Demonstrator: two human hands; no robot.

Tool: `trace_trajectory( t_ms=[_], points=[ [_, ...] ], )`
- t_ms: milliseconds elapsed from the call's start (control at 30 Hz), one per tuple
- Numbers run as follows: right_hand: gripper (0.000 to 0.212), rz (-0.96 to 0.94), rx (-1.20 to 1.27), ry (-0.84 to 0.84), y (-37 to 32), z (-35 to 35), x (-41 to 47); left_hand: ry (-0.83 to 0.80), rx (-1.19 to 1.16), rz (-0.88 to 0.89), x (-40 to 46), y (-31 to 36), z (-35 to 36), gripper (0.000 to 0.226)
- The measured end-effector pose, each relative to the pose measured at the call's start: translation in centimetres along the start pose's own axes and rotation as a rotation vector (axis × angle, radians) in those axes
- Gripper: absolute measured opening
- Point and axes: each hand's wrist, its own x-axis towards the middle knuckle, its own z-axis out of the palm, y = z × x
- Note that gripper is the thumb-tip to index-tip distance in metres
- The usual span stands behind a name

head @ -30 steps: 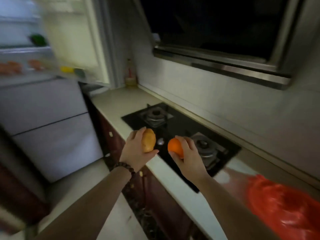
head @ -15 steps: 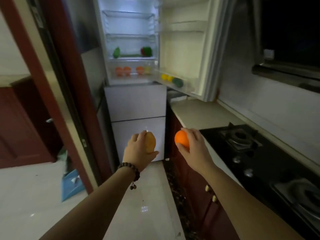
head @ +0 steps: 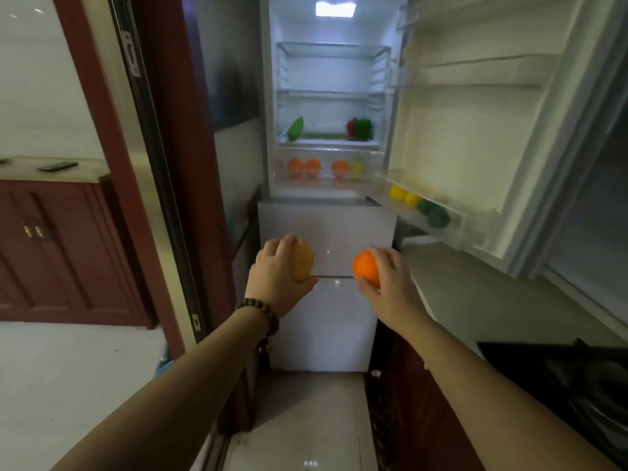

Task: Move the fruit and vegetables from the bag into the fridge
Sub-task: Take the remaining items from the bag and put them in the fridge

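Observation:
My left hand [head: 276, 274] grips a tan potato [head: 303, 262], and my right hand [head: 390, 283] grips an orange [head: 365, 267]. Both are held out in front of the fridge's lower drawers [head: 326, 232]. The upper fridge compartment [head: 331, 107] stands open and lit. A green vegetable [head: 295, 128] and red and green peppers [head: 359, 128] lie on its lower shelf. Several oranges [head: 304, 167] and a yellow fruit [head: 355, 167] sit in the clear drawer below. The bag is out of view.
The open fridge door [head: 482, 130] swings out to the right; its bottom bin [head: 421, 207] holds yellow and green fruit. A counter [head: 475, 294] and a black hob [head: 560, 375] run along the right. A red doorframe [head: 163, 164] stands at the left.
The view has turned from the hob and red bag toward the open fridge, which is now closer and centred. Both hands keep their hold on the potato and the orange.

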Motion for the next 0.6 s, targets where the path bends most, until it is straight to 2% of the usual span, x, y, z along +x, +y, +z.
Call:
trace_trajectory(
  t_ms=[433, 600],
  points=[
    [0.054, -0.125, -0.001, 0.003, 6.6, 2.8, 20.3, 0.116, 0.001, 0.019, 19.0, -2.5, 3.4, 0.084],
    [0.053, -0.159, -0.012, -0.051, 8.1, 5.4, 26.4, 0.132, 0.005, 0.04, 26.1, -5.0, 5.1, 0.086]
  ],
)
